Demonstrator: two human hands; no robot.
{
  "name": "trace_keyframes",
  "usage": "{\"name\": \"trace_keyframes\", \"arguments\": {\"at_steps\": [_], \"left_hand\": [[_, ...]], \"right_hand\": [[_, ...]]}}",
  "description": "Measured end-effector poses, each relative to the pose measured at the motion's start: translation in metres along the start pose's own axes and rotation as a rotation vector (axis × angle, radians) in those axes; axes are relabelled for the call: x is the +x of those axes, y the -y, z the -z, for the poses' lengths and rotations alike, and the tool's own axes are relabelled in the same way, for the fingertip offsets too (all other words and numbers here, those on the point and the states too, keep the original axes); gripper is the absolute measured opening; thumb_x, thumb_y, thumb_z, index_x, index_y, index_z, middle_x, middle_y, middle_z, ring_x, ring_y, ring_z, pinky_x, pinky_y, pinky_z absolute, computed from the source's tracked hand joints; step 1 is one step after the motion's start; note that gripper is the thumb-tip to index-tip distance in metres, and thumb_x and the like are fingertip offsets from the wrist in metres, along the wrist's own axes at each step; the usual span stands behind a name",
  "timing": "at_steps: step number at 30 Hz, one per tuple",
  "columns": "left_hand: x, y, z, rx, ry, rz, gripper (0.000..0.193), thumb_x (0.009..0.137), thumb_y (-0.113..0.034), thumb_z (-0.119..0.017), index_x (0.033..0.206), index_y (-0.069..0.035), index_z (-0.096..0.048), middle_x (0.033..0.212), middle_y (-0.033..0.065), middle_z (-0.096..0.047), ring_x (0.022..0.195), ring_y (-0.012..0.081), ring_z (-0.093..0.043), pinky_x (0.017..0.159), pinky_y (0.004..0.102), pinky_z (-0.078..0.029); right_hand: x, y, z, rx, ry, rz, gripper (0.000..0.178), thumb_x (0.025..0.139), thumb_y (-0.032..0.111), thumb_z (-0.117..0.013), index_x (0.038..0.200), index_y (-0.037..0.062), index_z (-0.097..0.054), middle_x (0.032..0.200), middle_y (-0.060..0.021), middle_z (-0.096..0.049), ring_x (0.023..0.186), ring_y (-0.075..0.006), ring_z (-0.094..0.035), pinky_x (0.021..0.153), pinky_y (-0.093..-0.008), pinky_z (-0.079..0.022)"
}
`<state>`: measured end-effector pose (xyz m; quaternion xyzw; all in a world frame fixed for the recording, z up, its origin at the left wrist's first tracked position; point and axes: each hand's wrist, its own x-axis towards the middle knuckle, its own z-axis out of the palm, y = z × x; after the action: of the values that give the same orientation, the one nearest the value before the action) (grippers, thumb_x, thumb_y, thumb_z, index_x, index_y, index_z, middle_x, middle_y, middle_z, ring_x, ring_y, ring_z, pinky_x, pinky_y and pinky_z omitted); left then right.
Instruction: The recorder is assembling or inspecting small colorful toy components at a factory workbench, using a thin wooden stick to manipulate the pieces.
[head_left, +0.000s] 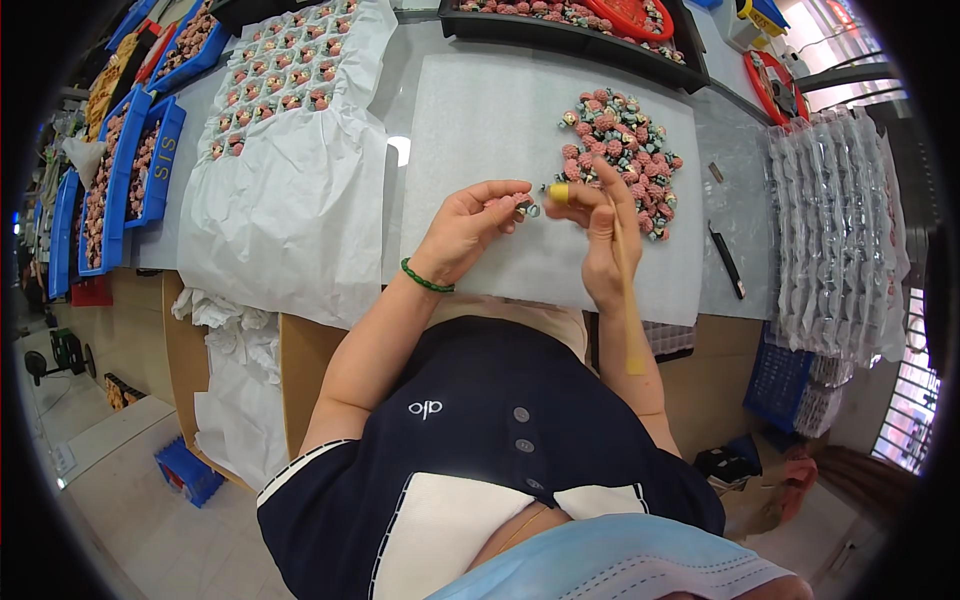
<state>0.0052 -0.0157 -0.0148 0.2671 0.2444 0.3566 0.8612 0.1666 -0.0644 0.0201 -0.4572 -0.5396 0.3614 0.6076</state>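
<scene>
As far as can be judged, the work is only partly done: rows of figurines are already seated in a clear moulded tray [278, 108] on crinkled white paper [270, 200] toward the worktable's [738, 200] far left corner, while a loose heap [625, 150] is left near the white sheet's [480, 110] far right corner. Over the sheet's middle, one knobbly pink, glossy green-grey figurine [524, 206] is pinched by the left hand [470, 222]. Along the right hand [597, 250], its index finger capped in smooth yellow [558, 193], a slender tan stick [628, 290] is carried; whether its fingertips are pressed together cannot be told.
</scene>
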Motion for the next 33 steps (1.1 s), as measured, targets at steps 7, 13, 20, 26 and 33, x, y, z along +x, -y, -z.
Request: {"name": "trace_keyframes", "arguments": {"at_steps": [7, 13, 20, 26, 33], "left_hand": [[-0.002, 0.004, -0.008, 0.057, 0.0, -0.027, 0.025, 0.087, -0.009, -0.05, 0.109, 0.002, -0.053, 0.091, 0.0037, -0.057, 0.076, 0.0088, -0.051, 0.069, 0.0216, -0.042], [-0.006, 0.004, -0.011, 0.076, 0.021, -0.083, 0.024, 0.086, -0.007, -0.05, 0.108, 0.003, -0.053, 0.089, 0.0047, -0.059, 0.076, 0.009, -0.052, 0.07, 0.0217, -0.043], [-0.006, 0.004, -0.012, 0.118, -0.017, -0.097, 0.024, 0.086, -0.005, -0.051, 0.108, 0.004, -0.052, 0.09, 0.0064, -0.06, 0.081, 0.0109, -0.055, 0.076, 0.0232, -0.045], [-0.001, 0.005, -0.012, 0.168, -0.024, -0.14, 0.024, 0.083, -0.003, -0.053, 0.105, 0.004, -0.055, 0.092, 0.0071, -0.061, 0.083, 0.0105, -0.056, 0.075, 0.0224, -0.045], [0.0, 0.007, -0.012, 0.194, -0.057, -0.138, 0.022, 0.082, -0.002, -0.054, 0.104, 0.003, -0.057, 0.089, 0.0056, -0.061, 0.081, 0.0095, -0.056, 0.074, 0.0224, -0.045]], "right_hand": [[0.007, 0.016, -0.005, -0.218, 0.069, 0.032, 0.032, 0.092, 0.025, -0.041, 0.084, -0.0008, -0.057, 0.065, -0.0014, -0.049, 0.052, -0.0056, -0.039, 0.047, -0.02, -0.031], [0.016, 0.003, -0.006, -0.328, 0.001, -0.099, 0.028, 0.092, 0.021, -0.042, 0.076, 0.0009, -0.054, 0.062, 0.0005, -0.049, 0.053, -0.005, -0.036, 0.047, -0.0199, -0.029], [0.02, 0.008, -0.003, -0.449, 0.009, -0.103, 0.026, 0.091, 0.019, -0.044, 0.077, 0.0, -0.054, 0.064, -0.0051, -0.056, 0.054, -0.0091, -0.047, 0.051, -0.0223, -0.037], [0.015, 0.01, -0.011, -0.442, 0.15, 0.136, 0.025, 0.091, 0.018, -0.045, 0.075, 0.0004, -0.054, 0.064, -0.0041, -0.055, 0.056, -0.0105, -0.049, 0.052, -0.0229, -0.039], [0.016, 0.002, -0.004, -0.361, 0.101, 0.001, 0.025, 0.09, 0.018, -0.045, 0.075, 0.0006, -0.054, 0.064, -0.0042, -0.055, 0.055, -0.0112, -0.049, 0.051, -0.0234, -0.038]]}}
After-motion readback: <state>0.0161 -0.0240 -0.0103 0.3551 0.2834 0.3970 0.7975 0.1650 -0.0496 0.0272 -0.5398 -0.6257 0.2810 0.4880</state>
